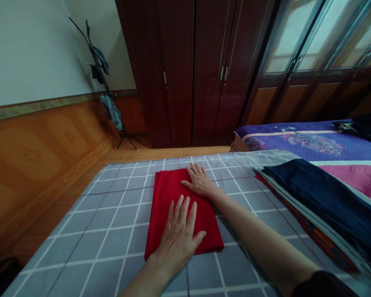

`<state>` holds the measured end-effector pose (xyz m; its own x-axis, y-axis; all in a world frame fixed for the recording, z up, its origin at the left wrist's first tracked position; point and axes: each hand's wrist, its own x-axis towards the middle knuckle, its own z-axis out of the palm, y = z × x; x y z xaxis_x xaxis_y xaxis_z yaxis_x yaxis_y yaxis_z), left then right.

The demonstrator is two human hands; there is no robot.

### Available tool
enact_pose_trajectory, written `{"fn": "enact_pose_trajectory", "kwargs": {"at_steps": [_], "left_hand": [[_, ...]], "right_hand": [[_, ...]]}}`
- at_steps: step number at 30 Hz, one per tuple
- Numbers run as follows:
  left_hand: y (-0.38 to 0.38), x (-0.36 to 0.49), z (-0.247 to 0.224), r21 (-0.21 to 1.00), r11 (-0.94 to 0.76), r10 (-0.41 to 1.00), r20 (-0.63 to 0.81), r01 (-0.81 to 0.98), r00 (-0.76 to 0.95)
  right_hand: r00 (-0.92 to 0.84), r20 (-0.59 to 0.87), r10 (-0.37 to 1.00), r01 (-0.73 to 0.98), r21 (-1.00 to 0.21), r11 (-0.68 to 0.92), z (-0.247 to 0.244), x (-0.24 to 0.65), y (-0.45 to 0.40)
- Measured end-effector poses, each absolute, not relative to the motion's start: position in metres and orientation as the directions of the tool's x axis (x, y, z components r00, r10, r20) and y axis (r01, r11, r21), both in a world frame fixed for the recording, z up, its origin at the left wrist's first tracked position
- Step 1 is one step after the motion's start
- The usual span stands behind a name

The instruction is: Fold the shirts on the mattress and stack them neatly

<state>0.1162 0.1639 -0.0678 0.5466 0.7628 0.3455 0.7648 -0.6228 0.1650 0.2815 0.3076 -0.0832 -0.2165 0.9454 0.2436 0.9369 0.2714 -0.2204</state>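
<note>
Head view, items listed from near to far.

Dark sleeve (323, 284): one, on the right forearm, at the bottom edge.

Left hand (179, 233): bare, palm down over the near, middle part of the red cloth; fingers extended and fanned slightly apart, thumb held out to the right. Whether the whole palm bears on the fabric, cannot tell.

Red cloth (160, 198): one, folded into a flat, roughly rectangular pad, lying near the middle of the grey checked bedspread; near right corner shows layered folds.

Right hand (200, 181): bare, palm down at the far right corner of the red cloth; fingers straight and loosely parted, thumb set apart and pointing left across the fabric.

Grey checked bedspread (111, 225): pale and dark red lines, spread beneath the cloth.

Folded stack (321, 192): on the same bedspread, to the right and well apart from the red cloth; navy piece on top, grey, red and orange layers below.

Purple bedcover (275, 142): floral, pale stripe, beyond the stack; dark bundle (363, 127) upon it.

Coat stand (103, 78): black, far left, tilted in view; blue-grey garment (111, 111) hanging low.

Wardrobe (179, 82): dark reddish-brown, doors closed, metal handles.

Glazed cabinet (267, 103): right of the wardrobe, orange-brown lower panels.
</note>
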Motion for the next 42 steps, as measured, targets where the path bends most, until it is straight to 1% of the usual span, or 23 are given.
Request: {"fn": "enact_pose_trajectory", "kwargs": {"at_steps": [2,4,6,7,10,12,14,18,19,21,24,25,28,30,32,34,38,42], "left_hand": [[0.165,0.114,-0.074,0.136,-0.613,0.780,0.263,0.779,0.568],[0.165,0.112,-0.077,0.139,-0.602,0.796,0.191,0.787,0.575],[0.167,0.111,-0.075,0.135,-0.577,0.815,0.160,0.805,0.557],[0.168,0.111,-0.074,0.127,-0.556,0.829,0.156,0.821,0.537],[0.175,0.108,-0.071,0.095,-0.468,0.878,0.165,0.879,0.450],[0.178,0.106,-0.072,0.090,-0.426,0.898,0.165,0.900,0.408],[0.179,0.105,-0.074,0.091,-0.404,0.910,0.144,0.910,0.389],[0.177,0.107,-0.072,0.093,-0.376,0.926,0.074,0.922,0.370],[0.177,0.107,-0.071,0.094,-0.370,0.929,0.057,0.924,0.366],[0.177,0.108,-0.069,0.096,-0.361,0.933,0.034,0.928,0.359],[0.177,0.109,-0.070,0.097,-0.351,0.936,0.033,0.931,0.349],[0.177,0.109,-0.070,0.097,-0.346,0.938,0.037,0.933,0.344],[0.176,0.108,-0.070,0.093,-0.337,0.941,0.044,0.937,0.334],[0.175,0.108,-0.069,0.091,-0.341,0.940,0.051,0.935,0.338],[0.175,0.108,-0.069,0.090,-0.343,0.939,0.051,0.935,0.340],[0.175,0.108,-0.069,0.096,-0.341,0.940,0.036,0.935,0.340],[0.176,0.107,-0.073,0.117,-0.349,0.937,0.022,0.930,0.349],[0.176,0.105,-0.072,0.113,-0.342,0.939,0.000,0.933,0.344]], "right_hand": [[-0.180,0.223,0.958,0.951,-0.211,0.227,-0.082,0.290,0.310],[-0.112,0.220,0.969,0.966,-0.205,0.158,-0.079,0.297,0.311],[-0.095,0.223,0.970,0.970,-0.197,0.141,-0.076,0.294,0.308],[-0.122,0.222,0.967,0.967,-0.193,0.166,-0.075,0.289,0.306],[-0.293,0.204,0.934,0.927,-0.179,0.330,-0.076,0.267,0.297],[-0.375,0.191,0.907,0.896,-0.175,0.408,-0.078,0.260,0.296],[-0.369,0.189,0.910,0.899,-0.177,0.401,-0.079,0.265,0.300],[-0.203,0.212,0.956,0.951,-0.190,0.244,-0.076,0.289,0.308],[-0.183,0.218,0.959,0.955,-0.191,0.226,-0.075,0.291,0.307],[-0.222,0.222,0.949,0.947,-0.184,0.265,-0.073,0.285,0.301],[-0.382,0.202,0.902,0.894,-0.167,0.416,-0.070,0.264,0.292],[-0.411,0.196,0.890,0.881,-0.164,0.443,-0.069,0.257,0.289],[-0.385,0.210,0.899,0.893,-0.160,0.420,-0.066,0.247,0.280],[-0.380,0.221,0.898,0.893,-0.163,0.419,-0.066,0.251,0.265],[-0.445,0.206,0.871,0.858,-0.180,0.481,-0.067,0.262,0.237],[-0.529,0.158,0.834,0.805,-0.218,0.552,-0.069,0.278,0.200],[-0.584,0.034,0.811,0.765,-0.310,0.564,-0.066,0.314,0.121],[-0.639,-0.014,0.769,0.713,-0.388,0.584,-0.060,0.333,0.078]]}}
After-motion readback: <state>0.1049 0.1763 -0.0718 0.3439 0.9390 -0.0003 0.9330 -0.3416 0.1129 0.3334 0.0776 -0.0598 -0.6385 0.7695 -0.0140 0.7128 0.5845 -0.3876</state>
